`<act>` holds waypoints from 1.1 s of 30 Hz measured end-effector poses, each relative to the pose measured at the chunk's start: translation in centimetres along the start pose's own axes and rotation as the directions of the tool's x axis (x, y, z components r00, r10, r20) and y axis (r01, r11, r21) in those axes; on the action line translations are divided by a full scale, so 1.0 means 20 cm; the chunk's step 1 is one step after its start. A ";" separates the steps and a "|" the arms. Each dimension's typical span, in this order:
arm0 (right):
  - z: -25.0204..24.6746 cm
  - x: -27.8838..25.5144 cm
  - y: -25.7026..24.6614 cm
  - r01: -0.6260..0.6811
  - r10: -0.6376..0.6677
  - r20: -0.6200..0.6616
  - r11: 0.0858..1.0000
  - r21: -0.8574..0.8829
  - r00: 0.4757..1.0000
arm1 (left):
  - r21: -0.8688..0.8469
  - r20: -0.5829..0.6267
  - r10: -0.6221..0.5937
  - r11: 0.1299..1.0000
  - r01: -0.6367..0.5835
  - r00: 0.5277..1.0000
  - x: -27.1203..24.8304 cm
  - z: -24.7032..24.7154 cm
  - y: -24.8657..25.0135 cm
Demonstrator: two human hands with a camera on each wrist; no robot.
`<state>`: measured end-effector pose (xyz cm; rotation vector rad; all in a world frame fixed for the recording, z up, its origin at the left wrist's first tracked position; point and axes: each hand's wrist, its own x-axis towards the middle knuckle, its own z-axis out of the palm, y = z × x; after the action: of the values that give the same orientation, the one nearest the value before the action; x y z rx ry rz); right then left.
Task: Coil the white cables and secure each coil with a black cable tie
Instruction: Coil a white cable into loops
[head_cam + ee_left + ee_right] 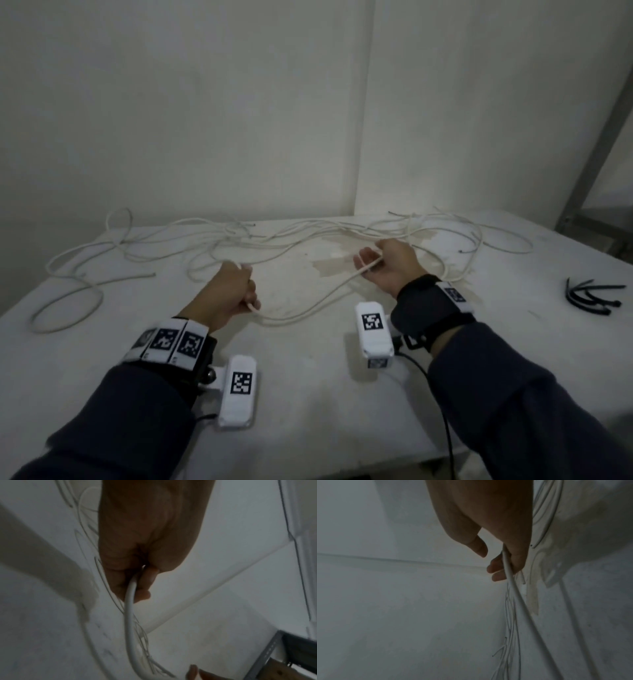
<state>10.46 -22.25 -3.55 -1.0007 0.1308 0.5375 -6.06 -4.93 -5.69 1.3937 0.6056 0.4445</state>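
Observation:
Several loose white cables (239, 240) sprawl tangled across the back of the white table (308, 394). My left hand (236, 291) is closed in a fist round one white cable (129, 609), which leaves the fist near the thumb. That cable sags in a slack loop (301, 313) over to my right hand (387, 265), whose curled fingers (496, 568) hold it near its end while the thumb stands apart. A bundle of black cable ties (591, 298) lies at the table's right side, away from both hands.
A brownish stain (337, 265) marks the table under the right hand. White walls stand close behind the table. A grey metal shelf frame (603, 137) rises at the far right. Wrist cameras and their black leads (442, 411) hang over the near table.

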 end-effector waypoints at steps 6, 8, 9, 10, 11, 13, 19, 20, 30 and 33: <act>-0.05 0.12 0.04 0.050 -0.052 -0.053 0.998 -0.025 0.997 | -0.251 -0.019 0.122 0.960 -0.123 0.992 0.21 -0.01 -0.05; -0.06 0.18 0.05 0.073 -0.077 -0.060 0.995 -0.064 0.995 | -0.231 0.027 0.145 0.964 -0.134 0.989 0.27 -0.01 -0.04; -0.07 0.21 0.04 0.086 -0.092 -0.071 0.993 -0.084 0.993 | -0.200 0.050 0.168 0.967 -0.155 0.984 0.29 -0.01 -0.03; -0.08 0.23 0.04 0.088 -0.096 -0.080 0.992 -0.095 0.992 | -0.171 0.079 0.192 0.969 -0.176 0.978 0.31 0.00 -0.02; -0.08 0.25 0.04 0.082 -0.090 -0.081 0.991 -0.103 0.993 | -0.153 0.112 0.213 0.969 -0.195 0.971 0.33 0.00 -0.01; -0.09 0.29 0.03 0.071 -0.079 -0.072 0.991 -0.117 0.994 | -0.142 0.181 0.260 0.961 -0.236 0.948 0.36 0.01 0.01; -0.03 0.39 0.09 0.141 -0.143 -0.071 0.989 -0.034 0.987 | -0.021 -0.192 0.249 0.966 -0.257 0.949 0.50 -0.09 -0.03; -0.01 0.40 0.12 0.157 -0.156 -0.096 0.988 -0.005 0.983 | -0.014 -0.248 0.178 0.982 -0.187 0.952 0.51 -0.11 -0.04; 0.04 0.39 0.20 0.174 -0.099 -0.223 0.923 0.345 0.970 | 0.270 -0.129 -0.012 0.962 0.047 0.992 0.21 0.00 0.02; 0.08 0.33 0.25 0.114 -0.051 -0.175 0.923 0.369 0.983 | 0.069 0.286 -0.419 0.906 0.418 0.862 0.13 0.12 -0.03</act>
<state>13.43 -16.29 -8.80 -0.6668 0.3245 0.3344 -2.64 -5.31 -6.52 1.2554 0.6405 -0.1166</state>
